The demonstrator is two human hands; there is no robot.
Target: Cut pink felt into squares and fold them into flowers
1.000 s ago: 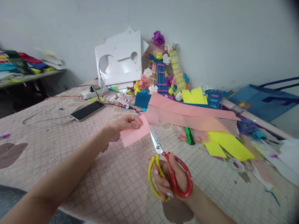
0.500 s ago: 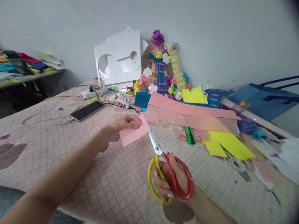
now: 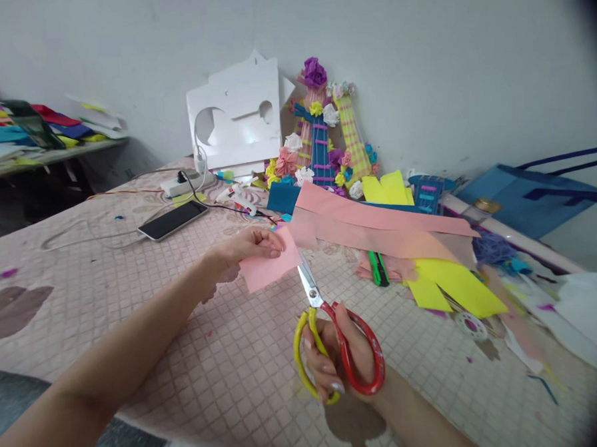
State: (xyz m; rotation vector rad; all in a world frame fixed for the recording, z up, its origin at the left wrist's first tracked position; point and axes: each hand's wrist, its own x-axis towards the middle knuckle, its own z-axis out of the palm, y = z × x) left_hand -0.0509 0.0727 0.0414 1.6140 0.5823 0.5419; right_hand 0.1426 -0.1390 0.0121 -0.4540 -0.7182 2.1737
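Between its thumb and fingers my left hand (image 3: 254, 244) pinches a small pink piece of paper (image 3: 269, 270), held above the table. My right hand (image 3: 335, 358) is closed around the handles of a pair of scissors (image 3: 312, 293), one yellow and one red. Their blades point away from me, close together, with the tips at the right edge of the pink piece. Whether the paper lies between the blades I cannot tell. Just beyond lie long pink strips (image 3: 378, 220) of the same kind of material.
A green cutter (image 3: 378, 268) and yellow pieces (image 3: 454, 287) lie to the right. At the left are a phone (image 3: 172, 221), a power strip (image 3: 186, 182) and a glue gun (image 3: 238, 198). Paper-flower decorations (image 3: 318, 136) and white boards (image 3: 238, 133) lean on the wall.
The pink piece has tilted slightly in my left hand. My right hand and the scissors have barely moved.
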